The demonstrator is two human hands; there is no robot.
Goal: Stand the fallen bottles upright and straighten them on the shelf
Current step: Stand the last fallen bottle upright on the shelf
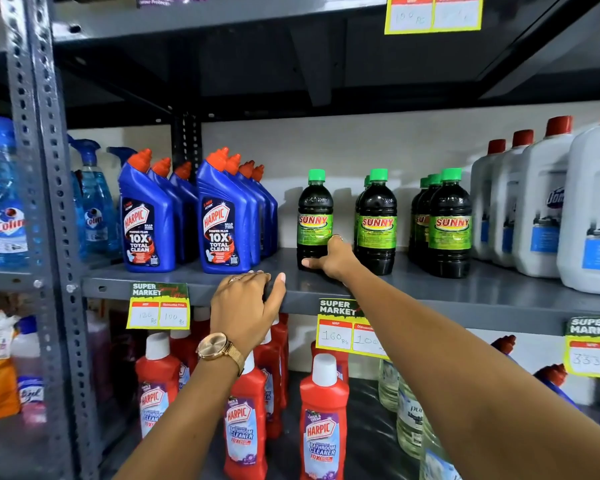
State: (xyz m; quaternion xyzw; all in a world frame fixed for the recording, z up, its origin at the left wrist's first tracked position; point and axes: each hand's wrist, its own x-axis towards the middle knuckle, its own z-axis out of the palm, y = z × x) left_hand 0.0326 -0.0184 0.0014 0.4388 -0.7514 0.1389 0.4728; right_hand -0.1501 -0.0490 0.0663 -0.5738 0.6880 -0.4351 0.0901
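A dark Sunny bottle (314, 213) with a green cap and green label stands upright on the grey shelf (465, 289), alone in the gap between the blue Harpic bottles and the other Sunny bottles. My right hand (331, 258) wraps around its base from the right. My left hand (248, 303), with a watch on the wrist, grips the shelf's front edge, fingers curled over it. To the right, two rows of Sunny bottles (376, 221) (449, 223) stand upright. No bottle in view lies on its side.
Two rows of blue Harpic bottles (222, 216) stand left of the gap. White jugs (541, 202) with red caps fill the right end. Blue Colin sprays (94, 202) are at far left. Red Harpic bathroom cleaner bottles (323, 420) stand on the shelf below. Price tags (158, 306) hang from the edge.
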